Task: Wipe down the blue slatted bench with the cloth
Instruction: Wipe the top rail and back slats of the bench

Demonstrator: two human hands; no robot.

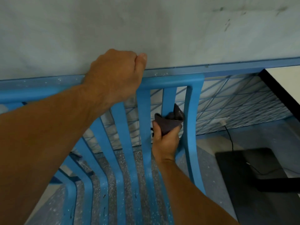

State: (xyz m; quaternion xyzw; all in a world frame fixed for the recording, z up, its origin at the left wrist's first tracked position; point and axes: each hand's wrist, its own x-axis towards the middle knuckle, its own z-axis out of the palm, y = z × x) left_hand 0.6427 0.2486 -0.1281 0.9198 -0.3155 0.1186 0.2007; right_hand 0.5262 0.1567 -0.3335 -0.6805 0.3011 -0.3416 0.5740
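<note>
The blue slatted bench (123, 127) fills the lower middle of the head view, its backrest slats rising to a rounded top rail against the wall. My left hand (113, 75) grips that top rail, fingers curled over its far side. My right hand (165, 140) holds a dark grey cloth (168, 122) wrapped around one of the right-hand backrest slats, about halfway up. The fingertips of my right hand are hidden under the cloth.
A pale wall (146, 30) stands right behind the bench. A white table with a black edge (279, 88) juts in at the right. Below it lie a black flat object (253, 168) and a thin cable (230, 137) on the speckled floor.
</note>
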